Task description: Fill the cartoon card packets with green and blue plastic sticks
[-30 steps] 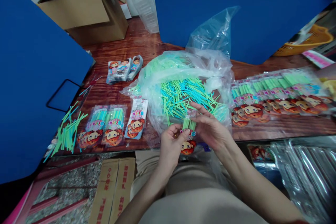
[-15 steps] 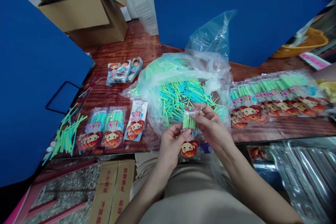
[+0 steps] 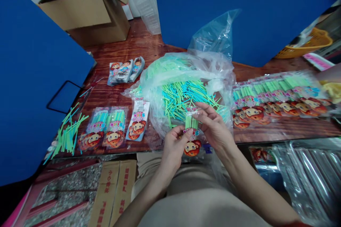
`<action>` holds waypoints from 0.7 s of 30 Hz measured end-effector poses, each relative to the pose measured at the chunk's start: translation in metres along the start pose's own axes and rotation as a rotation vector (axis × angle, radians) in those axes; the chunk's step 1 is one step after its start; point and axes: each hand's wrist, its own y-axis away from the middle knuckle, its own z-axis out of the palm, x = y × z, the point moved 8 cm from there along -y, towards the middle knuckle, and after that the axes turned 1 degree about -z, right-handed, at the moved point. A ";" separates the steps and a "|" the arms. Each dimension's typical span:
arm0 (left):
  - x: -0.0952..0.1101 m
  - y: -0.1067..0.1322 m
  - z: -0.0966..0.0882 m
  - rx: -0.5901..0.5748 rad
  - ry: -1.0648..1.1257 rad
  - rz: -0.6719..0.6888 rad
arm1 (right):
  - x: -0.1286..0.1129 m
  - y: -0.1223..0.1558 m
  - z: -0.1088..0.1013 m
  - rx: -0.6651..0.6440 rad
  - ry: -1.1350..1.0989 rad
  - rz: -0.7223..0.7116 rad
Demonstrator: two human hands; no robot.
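Note:
My left hand [image 3: 176,145] pinches a small clear packet [image 3: 192,131] of green sticks, printed with a red-haired cartoon face, between thumb and fingers. At the packet's top edge, the thumb and fingertips of my right hand [image 3: 214,127] are closed on the plastic. Just beyond my hands, a large clear plastic bag [image 3: 186,66] lies open with loose green and blue sticks [image 3: 183,95] heaped in it. Flat printed packets [image 3: 137,120] are stacked to the left of my left hand. Filled packets [image 3: 115,127] lie farther left, overlapping.
A long row of filled packets [image 3: 279,95] covers the right of the wooden table [image 3: 154,48]. Loose sticks [image 3: 68,134] lie at the left edge. Folded packets [image 3: 124,71] sit behind, near an open cardboard box [image 3: 87,17]. Blue panels [image 3: 213,0] stand around the table.
Both hands stay almost in place around the packet. My right fingers have shifted slightly at its top edge. The things on the table look unchanged.

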 end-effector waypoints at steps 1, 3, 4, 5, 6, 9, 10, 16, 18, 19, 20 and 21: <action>0.000 0.000 0.000 0.000 0.003 -0.002 | 0.000 0.000 0.000 -0.005 -0.003 -0.003; -0.001 0.001 0.000 0.010 0.009 -0.012 | 0.002 0.000 -0.001 -0.019 0.005 -0.001; -0.001 0.002 0.000 0.019 0.010 -0.018 | 0.003 0.002 -0.001 -0.027 0.019 0.009; -0.002 0.005 0.001 0.028 0.014 -0.025 | 0.003 0.004 -0.002 -0.030 0.033 0.014; -0.003 0.007 0.001 0.032 0.017 -0.035 | 0.004 0.007 -0.002 -0.038 0.050 0.023; -0.002 0.014 0.004 -0.003 0.052 -0.072 | -0.005 0.012 -0.005 -0.006 0.126 -0.050; 0.002 0.015 0.001 -0.009 0.065 -0.077 | -0.008 0.013 -0.005 0.007 0.137 -0.078; 0.069 0.025 -0.080 0.160 -0.014 0.113 | -0.010 0.009 -0.007 0.015 0.188 -0.113; 0.099 0.026 -0.131 0.306 -0.108 0.246 | -0.005 0.007 -0.013 0.045 0.268 -0.099; 0.113 0.027 -0.158 0.398 -0.160 0.320 | -0.002 0.006 -0.015 0.045 0.320 -0.091; 0.124 0.027 -0.183 0.476 -0.216 0.379 | 0.001 0.006 -0.015 0.033 0.377 -0.087; 0.134 0.027 -0.206 0.555 -0.272 0.431 | 0.005 0.005 -0.013 0.004 0.438 -0.084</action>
